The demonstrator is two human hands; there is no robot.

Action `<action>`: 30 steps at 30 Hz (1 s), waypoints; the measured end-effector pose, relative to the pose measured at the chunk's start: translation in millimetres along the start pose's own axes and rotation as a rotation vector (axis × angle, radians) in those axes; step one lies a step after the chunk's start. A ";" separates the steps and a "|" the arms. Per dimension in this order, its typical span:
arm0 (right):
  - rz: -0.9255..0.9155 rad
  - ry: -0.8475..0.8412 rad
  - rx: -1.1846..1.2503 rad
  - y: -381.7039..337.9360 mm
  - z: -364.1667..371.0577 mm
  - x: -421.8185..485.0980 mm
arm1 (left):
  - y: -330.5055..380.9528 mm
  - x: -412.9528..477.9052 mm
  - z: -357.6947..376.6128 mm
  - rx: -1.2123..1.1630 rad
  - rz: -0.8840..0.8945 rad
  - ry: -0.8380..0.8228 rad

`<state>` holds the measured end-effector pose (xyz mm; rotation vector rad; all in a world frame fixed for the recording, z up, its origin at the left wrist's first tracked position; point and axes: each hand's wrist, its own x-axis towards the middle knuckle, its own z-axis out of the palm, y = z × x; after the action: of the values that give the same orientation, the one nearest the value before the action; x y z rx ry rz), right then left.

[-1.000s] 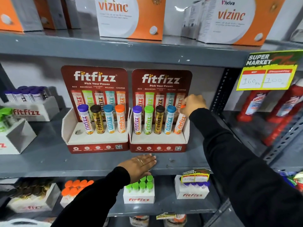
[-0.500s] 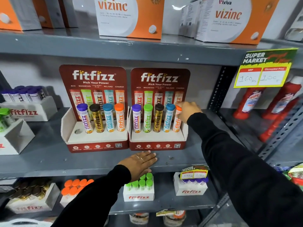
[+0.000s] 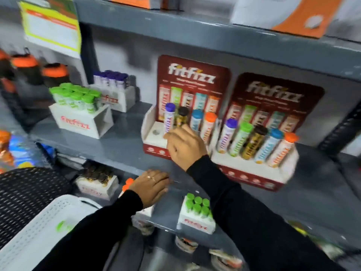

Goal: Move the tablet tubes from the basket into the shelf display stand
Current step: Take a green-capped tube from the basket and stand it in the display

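The left-hand display stand [image 3: 156, 133] held four upright tablet tubes [image 3: 208, 126], capped purple, black, blue and orange, with one round slot at its left end unfilled. Just right of that stand, touching it, a second stand [image 3: 281, 173] carried five tubes, capped purple, green, black, blue and orange. The right hand [image 3: 184, 146] was in front of the first stand's base, fingers curled loosely; whether its grip enclosed anything could not be told. Below that stand, the left hand [image 3: 150, 185] lay flat on the shelf edge [image 3: 121, 153], grip released. A white basket [image 3: 39, 227] sat well below and left of the stand, its contents blurred.
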<state>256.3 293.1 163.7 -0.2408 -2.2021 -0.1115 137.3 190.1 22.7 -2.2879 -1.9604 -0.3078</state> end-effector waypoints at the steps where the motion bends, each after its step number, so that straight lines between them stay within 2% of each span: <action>1: -0.031 -0.031 0.073 -15.7 19.2 -0.1 | -15.3 -22.4 1.2 0.004 -0.084 0.027; 5: -0.168 -0.087 0.291 -88.5 100.6 5.7 | -71.1 -124.5 7.7 0.062 -0.469 0.098; 9: -0.182 -0.302 0.452 -159.7 175.8 -6.4 | -95.5 -221.6 25.9 0.037 -0.859 -0.002; 11: -0.118 -0.601 0.466 -190.4 214.1 -20.0 | -98.2 -257.7 37.9 -0.002 -1.004 -0.073; 14: -0.082 -1.125 0.316 -231.6 265.6 -49.8 | -98.9 -302.6 71.5 -0.089 -1.168 -0.204; 17: -0.028 -1.390 0.213 -257.7 291.6 -79.8 | -91.5 -326.1 104.1 -0.213 -1.330 -0.266; 22: 0.152 -1.470 0.226 -278.7 330.3 -110.8 | -85.9 -337.3 140.2 -0.205 -1.387 -0.405; 25: 0.148 -1.478 0.181 -284.5 348.7 -116.8 | -81.7 -345.4 153.1 -0.181 -1.348 -0.366; 30: 0.107 -1.489 0.180 -291.7 354.9 -114.9 | -76.0 -353.2 159.4 -0.204 -1.303 -0.390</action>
<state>-16.7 51.9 -139.0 -0.4135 -3.6232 0.4846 24.2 -103.7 -215.7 -0.7907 -3.4621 -0.1362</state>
